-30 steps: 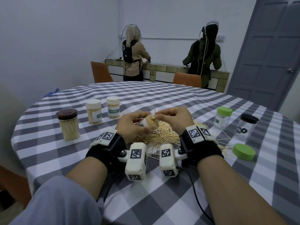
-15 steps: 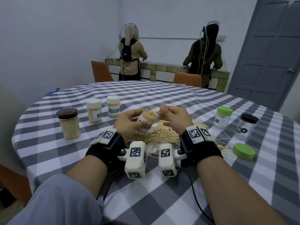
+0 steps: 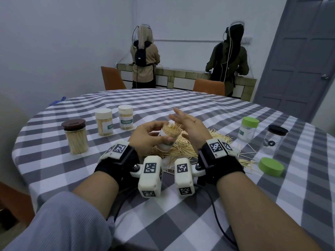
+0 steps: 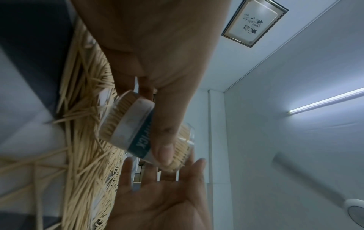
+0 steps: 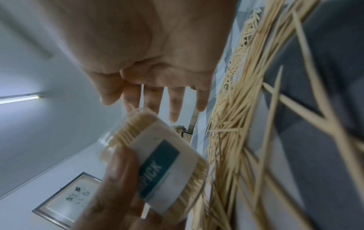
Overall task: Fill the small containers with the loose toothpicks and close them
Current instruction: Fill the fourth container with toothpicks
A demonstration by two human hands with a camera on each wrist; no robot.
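My left hand (image 3: 145,134) grips a small clear container (image 3: 167,138) with a white and teal label, tilted and packed with toothpicks whose tips stick out of its open top. The same container (image 4: 135,133) shows in the left wrist view, my thumb across its label, and in the right wrist view (image 5: 157,157). My right hand (image 3: 188,124) is held flat with straight fingers right beside the container's mouth, holding nothing. A heap of loose toothpicks (image 3: 183,149) lies on the checked tablecloth under both hands.
At the left stand a brown-lidded jar (image 3: 76,136) and two white-capped containers (image 3: 104,124) (image 3: 126,119), all holding toothpicks. At the right stand a green-capped container (image 3: 248,129), a black-lidded jar (image 3: 274,140) and a loose green lid (image 3: 271,167). Two people stand at the far counter.
My right hand, which was pinching toothpicks at the container's mouth, has spread flat beside it. The container has risen slightly in my left hand.
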